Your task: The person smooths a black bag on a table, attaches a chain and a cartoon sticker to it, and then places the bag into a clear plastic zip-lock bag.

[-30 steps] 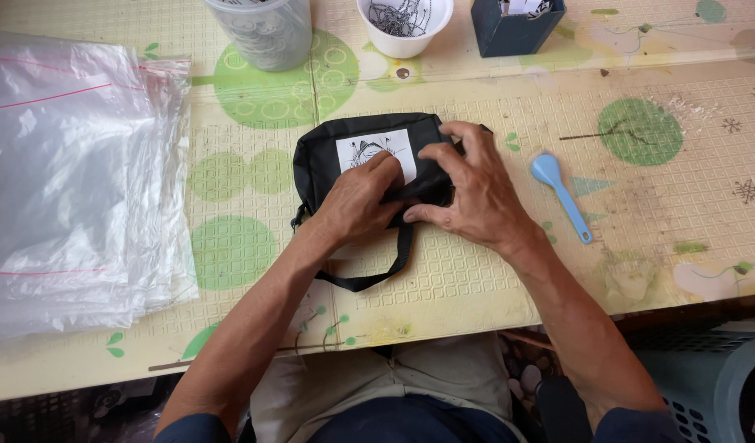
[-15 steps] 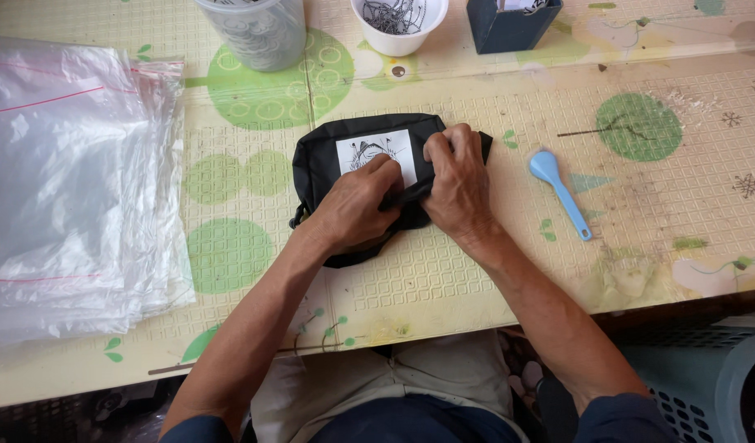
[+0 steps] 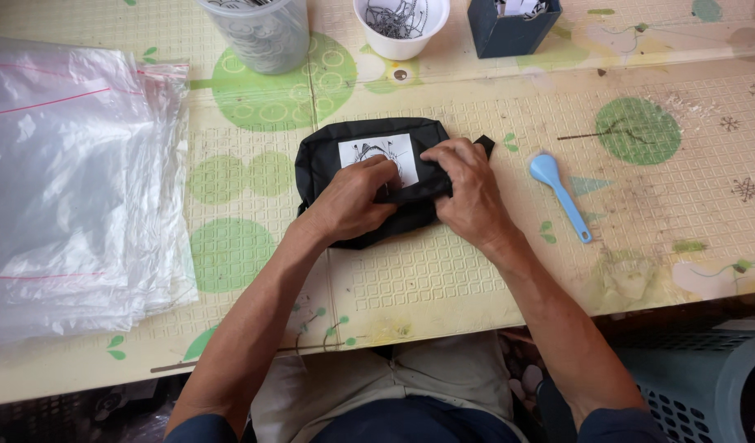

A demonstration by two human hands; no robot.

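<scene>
A small black fabric pouch (image 3: 345, 139) with a white picture label lies flat on the patterned table (image 3: 443, 271) in front of me. My left hand (image 3: 353, 197) presses on the pouch's near half, fingers curled over a black strap. My right hand (image 3: 468, 184) grips the pouch's right end and the strap, fingertips pinching the fabric beside the label. Both hands touch each other's fingers over the middle of the pouch. The strap loop is hidden under my hands.
A stack of clear plastic bags (image 3: 74, 180) covers the left. At the back stand a clear tub (image 3: 254, 33), a white cup of metal bits (image 3: 400, 25) and a dark blue box (image 3: 513, 29). A light blue spoon (image 3: 560, 195) lies right of my hand. A grey basket (image 3: 697, 385) sits below.
The strap loop that hung below the pouch has been folded up onto it. My right hand shifted left and up onto the pouch's right end; my left hand stayed on its near half.
</scene>
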